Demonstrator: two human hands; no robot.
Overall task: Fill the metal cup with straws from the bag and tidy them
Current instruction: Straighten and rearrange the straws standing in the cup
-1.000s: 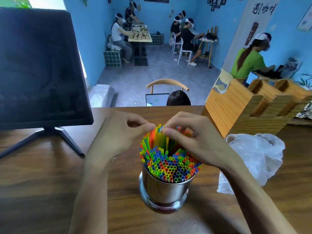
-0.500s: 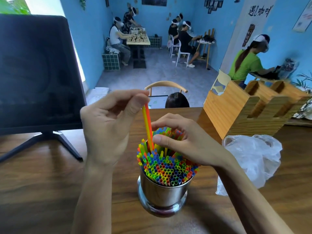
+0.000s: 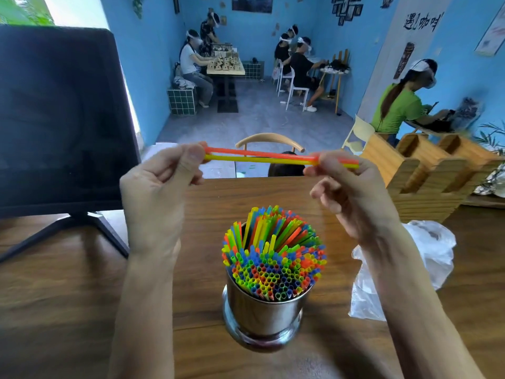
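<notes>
Two straws, one orange straw (image 3: pixel 259 154) and one yellow straw (image 3: pixel 257 159), lay level between both hands: left hand (image 3: pixel 161 184) and right hand (image 3: pixel 347 187) each pinched an end above one metal cup (image 3: pixel 262 310) packed with straws (image 3: pixel 273 258), beside one plastic bag (image 3: pixel 426 258) on the worktop (image 3: pixel 68 296).

— Anything readable here?
— Only one sign (image 3: pixel 423 22): dark brush-style Chinese characters on the white wall panel at the top right. It seems to read 遇咖啡, but the strokes are loose and I can't be sure.
— And the brown hanging plaque (image 3: pixel 404 60) below it?
— Too small to read.
— The framed pictures?
— No legible lettering.
</notes>
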